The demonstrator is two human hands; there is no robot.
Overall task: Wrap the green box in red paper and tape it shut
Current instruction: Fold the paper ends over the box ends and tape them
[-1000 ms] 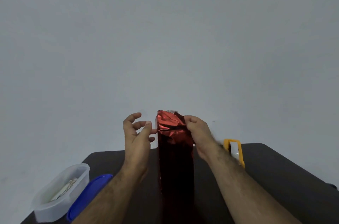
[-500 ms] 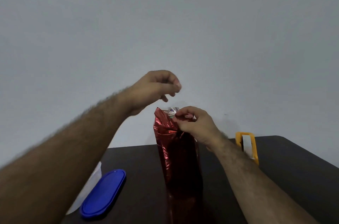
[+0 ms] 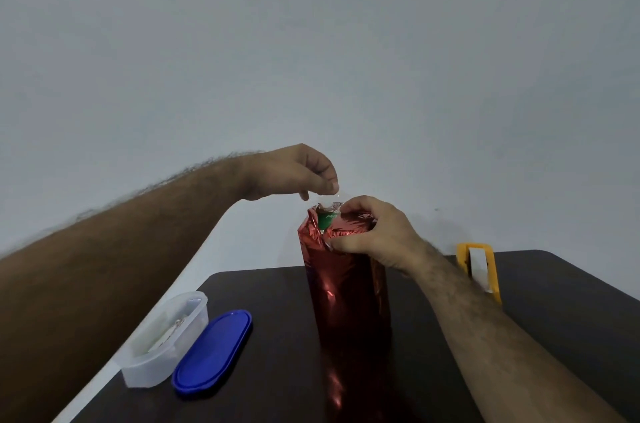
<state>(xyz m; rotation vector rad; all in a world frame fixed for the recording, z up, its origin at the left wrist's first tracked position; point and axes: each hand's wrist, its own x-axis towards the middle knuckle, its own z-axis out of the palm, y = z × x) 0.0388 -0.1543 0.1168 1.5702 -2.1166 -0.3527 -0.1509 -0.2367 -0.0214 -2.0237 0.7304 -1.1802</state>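
Right hand [image 3: 367,235] clamps red paper [image 3: 346,291] folds flat so top stays closed. Left hand [image 3: 294,173] just above, pinching clear tape strip [image 3: 329,197] for sealing. Green box [image 3: 325,220] corner exposed beside grip.

Two bare forearms, hairy, no sleeves visible, left hand [image 3: 294,173] and right hand [image 3: 372,233] without rings, gloves or watch

Wrapped box [image 3: 348,287] stands upright mid-table [image 3: 540,287], blocking the centre. My right hand [image 3: 372,232] clamps its top; my left hand [image 3: 294,173] hangs just above. Left side: clear tub [image 3: 166,341] and blue lid [image 3: 213,353] touching, open lane between lid and box. Right: yellow tape dispenser [image 3: 479,266] at far edge, bare tabletop nearer.
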